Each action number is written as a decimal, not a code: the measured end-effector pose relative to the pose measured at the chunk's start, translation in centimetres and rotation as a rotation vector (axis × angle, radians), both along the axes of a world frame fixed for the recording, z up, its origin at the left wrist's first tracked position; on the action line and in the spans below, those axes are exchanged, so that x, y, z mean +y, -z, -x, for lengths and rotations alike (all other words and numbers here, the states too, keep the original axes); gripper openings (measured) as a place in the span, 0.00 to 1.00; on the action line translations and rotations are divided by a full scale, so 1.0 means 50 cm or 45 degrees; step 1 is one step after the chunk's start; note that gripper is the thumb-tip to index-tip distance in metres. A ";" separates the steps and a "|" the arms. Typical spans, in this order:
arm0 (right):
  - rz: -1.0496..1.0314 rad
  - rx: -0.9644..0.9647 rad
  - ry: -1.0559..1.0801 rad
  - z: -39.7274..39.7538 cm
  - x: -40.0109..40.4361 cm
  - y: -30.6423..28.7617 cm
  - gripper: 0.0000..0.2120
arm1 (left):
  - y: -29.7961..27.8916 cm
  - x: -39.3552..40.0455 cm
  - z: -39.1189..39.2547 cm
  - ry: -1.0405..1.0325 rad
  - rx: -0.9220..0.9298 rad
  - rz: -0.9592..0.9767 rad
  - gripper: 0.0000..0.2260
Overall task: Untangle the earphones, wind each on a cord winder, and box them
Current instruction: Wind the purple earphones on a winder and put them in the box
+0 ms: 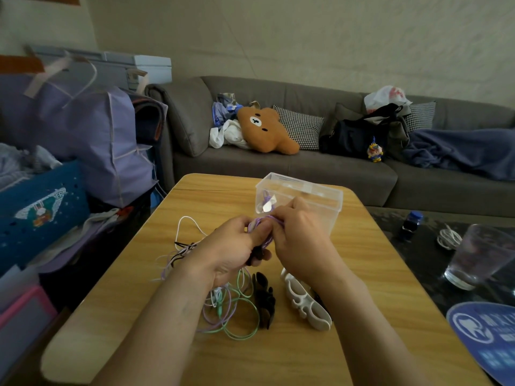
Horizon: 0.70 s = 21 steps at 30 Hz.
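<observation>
two hands work above the wooden desk point(278, 358): the left hand point(231, 252) is closed around a dark cord winder point(257, 256) with purple earphone cord point(262, 222) bunched at its top, and the right hand point(298, 240) pinches that same purple cord with its fingertips, so the two hands meet over it. two more winders lie on the desk just below, one black point(266, 300) and one white point(306, 303), side by side and near each other. a loose tangle of cords point(228, 313) spreads under the left forearm, with white, purple, green and black strands showing; how many earphones it makes up cannot be told, since the forearm covers much of it. one clear plastic box point(320, 201) stands open behind the hands, with what looks like a purple earphone already inside, blurred by the wall. right of the desk sit one drinking glass point(479, 254), a small dark bottle point(412, 225) and a white coiled cable point(448, 238). a grey sofa point(334, 174) behind carries a brown bear cushion point(266, 129). a blue printed item point(485, 338) is cut off at the right edge.
</observation>
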State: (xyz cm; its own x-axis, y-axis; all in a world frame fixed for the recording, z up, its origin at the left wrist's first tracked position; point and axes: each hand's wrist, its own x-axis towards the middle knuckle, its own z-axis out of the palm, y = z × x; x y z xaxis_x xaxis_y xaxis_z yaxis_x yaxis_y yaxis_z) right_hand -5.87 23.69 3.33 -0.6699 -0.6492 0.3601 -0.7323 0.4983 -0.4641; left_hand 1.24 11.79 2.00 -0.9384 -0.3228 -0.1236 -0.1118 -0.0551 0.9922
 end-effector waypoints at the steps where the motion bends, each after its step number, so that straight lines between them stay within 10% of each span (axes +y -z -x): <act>1: -0.015 0.012 0.004 -0.002 0.001 -0.002 0.10 | 0.001 0.001 0.001 -0.012 0.007 -0.033 0.13; 21: 0.508 -0.449 -0.083 -0.004 -0.012 0.013 0.10 | -0.011 -0.008 -0.002 -0.456 0.301 -0.041 0.26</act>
